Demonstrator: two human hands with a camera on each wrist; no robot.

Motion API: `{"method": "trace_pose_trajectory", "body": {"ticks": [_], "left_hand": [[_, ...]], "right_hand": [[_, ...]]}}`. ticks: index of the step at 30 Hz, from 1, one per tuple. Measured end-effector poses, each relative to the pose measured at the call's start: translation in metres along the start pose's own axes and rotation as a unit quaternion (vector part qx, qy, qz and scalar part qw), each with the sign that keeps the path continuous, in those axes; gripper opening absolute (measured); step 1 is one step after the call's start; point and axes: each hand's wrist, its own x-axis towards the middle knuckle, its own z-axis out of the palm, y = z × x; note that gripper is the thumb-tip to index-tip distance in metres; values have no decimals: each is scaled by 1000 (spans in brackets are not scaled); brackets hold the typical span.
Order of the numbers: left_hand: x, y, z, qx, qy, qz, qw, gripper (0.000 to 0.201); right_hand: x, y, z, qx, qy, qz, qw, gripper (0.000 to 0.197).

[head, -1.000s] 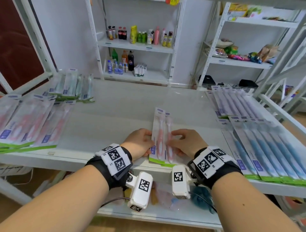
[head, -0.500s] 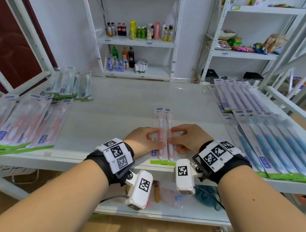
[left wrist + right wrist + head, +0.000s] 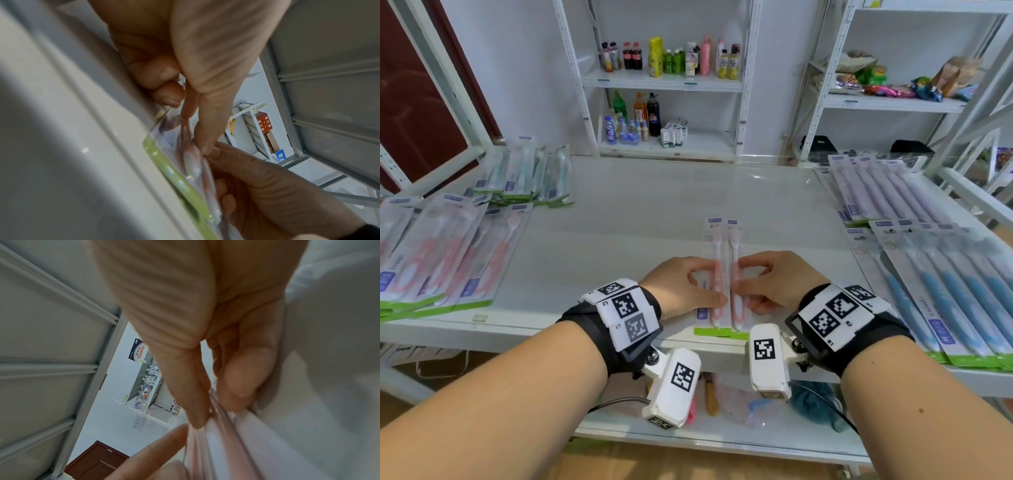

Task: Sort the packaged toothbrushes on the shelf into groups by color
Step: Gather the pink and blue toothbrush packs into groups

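Note:
Two pink toothbrush packs [image 3: 722, 240] lie side by side near the front edge of the white shelf [image 3: 654, 212], green bottom strips towards me. My left hand [image 3: 688, 291] pinches the left pack at its lower half, thumb on top [image 3: 205, 113]. My right hand [image 3: 767, 284] pinches the right pack [image 3: 226, 443] the same way from the other side. A pink pile [image 3: 441, 260] lies at the left and a green pile [image 3: 527, 178] at the back left. At the back right is a purple pile [image 3: 876, 192], with a blue pile [image 3: 945, 284] in front of it.
Bare shelf surface stretches between the piles, behind the two packs. White uprights [image 3: 969, 113] stand at both sides. Far racks hold bottles [image 3: 671, 58] and snack bags [image 3: 893, 82]. A lower shelf [image 3: 739, 404] below the front edge holds small items.
The two pink packs, slightly tilted before, now lie straight and parallel. Both hands have shifted their fingers further onto the packs, meeting at the middle.

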Motion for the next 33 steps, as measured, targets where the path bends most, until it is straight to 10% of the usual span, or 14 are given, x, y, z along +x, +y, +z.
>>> {"method": "trace_pose_trajectory", "body": {"ticks": [14,25,33], "left_hand": [[-13,-13,-19,-179,-11,-47,983,59],[-87,-108,-176,-238,246,-98,935,15],[-148,-199,-264,-134,362,-161,908,24]], "right_hand": [[2,-8,1,-1,68,17,998,38],[30,-116,126,29,7,-50,998,21],[47,-178,258,18,-96,-69,993,21]]}}
